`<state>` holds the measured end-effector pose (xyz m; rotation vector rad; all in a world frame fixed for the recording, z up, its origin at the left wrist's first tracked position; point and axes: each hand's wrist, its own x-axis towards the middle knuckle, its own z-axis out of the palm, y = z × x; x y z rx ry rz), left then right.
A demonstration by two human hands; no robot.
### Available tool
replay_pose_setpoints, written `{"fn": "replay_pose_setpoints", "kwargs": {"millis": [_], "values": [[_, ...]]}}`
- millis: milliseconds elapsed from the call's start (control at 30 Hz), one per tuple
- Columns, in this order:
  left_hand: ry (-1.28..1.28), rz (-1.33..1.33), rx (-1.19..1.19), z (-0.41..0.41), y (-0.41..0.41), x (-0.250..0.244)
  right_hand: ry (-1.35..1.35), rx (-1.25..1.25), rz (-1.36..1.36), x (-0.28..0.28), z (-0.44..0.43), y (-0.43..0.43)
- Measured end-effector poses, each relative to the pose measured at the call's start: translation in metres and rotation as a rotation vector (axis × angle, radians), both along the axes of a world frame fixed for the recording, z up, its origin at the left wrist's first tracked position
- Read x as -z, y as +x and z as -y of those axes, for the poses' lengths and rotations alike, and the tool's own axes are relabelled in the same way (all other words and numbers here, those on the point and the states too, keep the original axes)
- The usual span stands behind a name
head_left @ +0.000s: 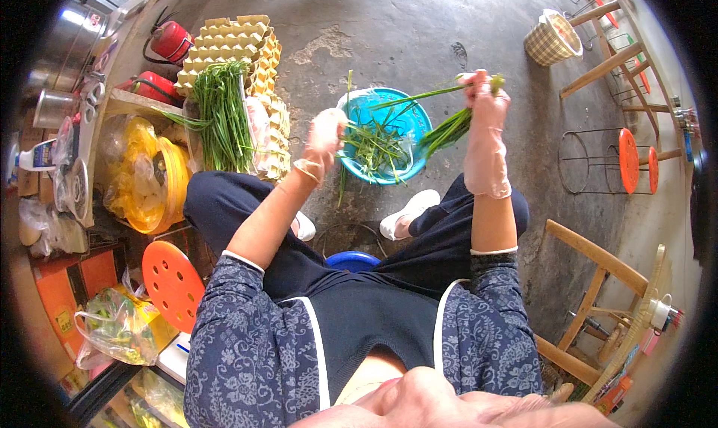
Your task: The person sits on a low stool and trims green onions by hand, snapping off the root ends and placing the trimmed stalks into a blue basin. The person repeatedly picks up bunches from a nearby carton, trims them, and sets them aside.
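Observation:
My right hand, in a thin clear glove, grips a bunch of long green garlic chives to the right of a blue plastic basin. One stalk bundle from that hand stretches left over the basin. My left hand, gloved too and blurred by motion, is at the basin's left rim with thin green leaves at its fingertips. Loose leaf scraps lie in the basin on a clear plastic liner. A thick pile of garlic chives rests on the left, by the egg trays.
Stacked cardboard egg trays and red fire extinguishers are at the left. Nearer are a yellow bucket and an orange stool. On the right are a woven basket, wooden chair and orange stools.

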<state>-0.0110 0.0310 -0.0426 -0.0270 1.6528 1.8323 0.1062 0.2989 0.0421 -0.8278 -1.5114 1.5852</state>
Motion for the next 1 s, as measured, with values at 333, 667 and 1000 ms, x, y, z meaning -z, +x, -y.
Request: {"fn": "replay_pose_setpoints", "kwargs": {"millis": [333, 667, 1000], "values": [[-0.326, -1.230, 0.579, -0.014, 0.013, 0.009, 0.017, -0.534, 0.182, -0.025, 0.001, 0.020], [-0.099, -0.798, 0.329, -0.017, 0.017, -0.027, -0.111, -0.788, 0.403, -0.012, 0.043, 0.009], [-0.153, -0.566, 0.356, -0.021, 0.016, -0.031, -0.150, -0.921, 0.457, 0.015, 0.067, 0.001]]}}
